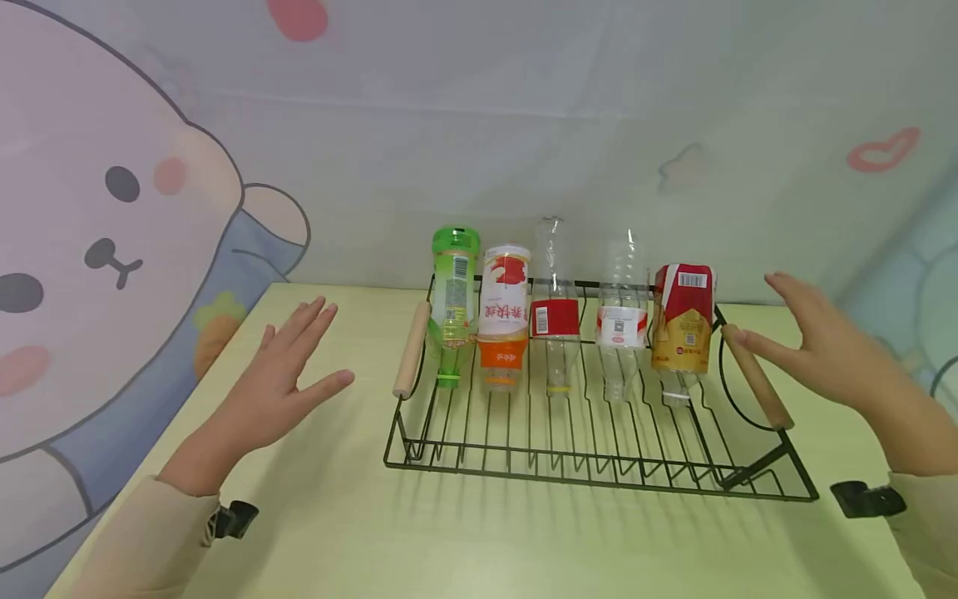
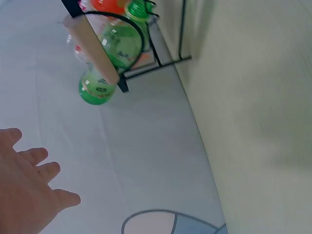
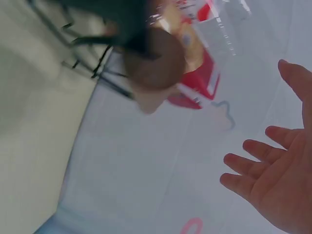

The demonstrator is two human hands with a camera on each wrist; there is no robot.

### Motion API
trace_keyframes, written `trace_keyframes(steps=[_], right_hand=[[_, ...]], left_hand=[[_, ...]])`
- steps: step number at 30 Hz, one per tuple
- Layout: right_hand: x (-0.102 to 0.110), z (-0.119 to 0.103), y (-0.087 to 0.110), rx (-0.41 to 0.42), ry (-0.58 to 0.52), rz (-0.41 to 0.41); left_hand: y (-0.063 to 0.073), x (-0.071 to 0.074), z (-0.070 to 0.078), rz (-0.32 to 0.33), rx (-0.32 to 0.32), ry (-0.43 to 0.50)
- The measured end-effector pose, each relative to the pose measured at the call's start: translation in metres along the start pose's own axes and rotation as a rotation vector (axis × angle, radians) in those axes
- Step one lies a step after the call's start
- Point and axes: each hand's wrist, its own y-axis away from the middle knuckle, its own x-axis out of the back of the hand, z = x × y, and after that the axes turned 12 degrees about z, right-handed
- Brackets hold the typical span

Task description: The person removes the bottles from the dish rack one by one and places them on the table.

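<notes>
A black wire rack [image 1: 524,453] with two wooden handles stands on the table. Several bottles lie in it side by side, necks toward the front: a green bottle [image 1: 454,291], a white and orange bottle [image 1: 505,308], a clear bottle with a red label [image 1: 555,318], a clear bottle with a white label [image 1: 622,324] and a bottle with a red and gold label [image 1: 684,318]. My left hand [image 1: 280,378] hovers left of the left handle [image 1: 412,349], fingers spread, holding nothing. On the other side, my right hand [image 1: 834,353] is held near the right handle [image 1: 756,376], fingers extended, nothing in it.
The pale yellow table [image 1: 464,541] runs back to a fabric backdrop [image 1: 464,150] printed with a cartoon bear. Black straps sit at both sleeve cuffs. The bottles' bases reach up close to the backdrop behind the rack.
</notes>
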Motion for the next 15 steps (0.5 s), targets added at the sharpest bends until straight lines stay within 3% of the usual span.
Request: trace_keyframes(steps=[7,15], right_hand=[[0.009,-0.037,-0.028,-0.093,-0.079,-0.004],[-0.005,-0.054,-0.051,-0.222,-0.124,-0.001]], left_hand=[[0.009,-0.009,0.015,0.035,0.042,0.306],[0.019,-0.029,0.025,-0.016,0.074,0.416]])
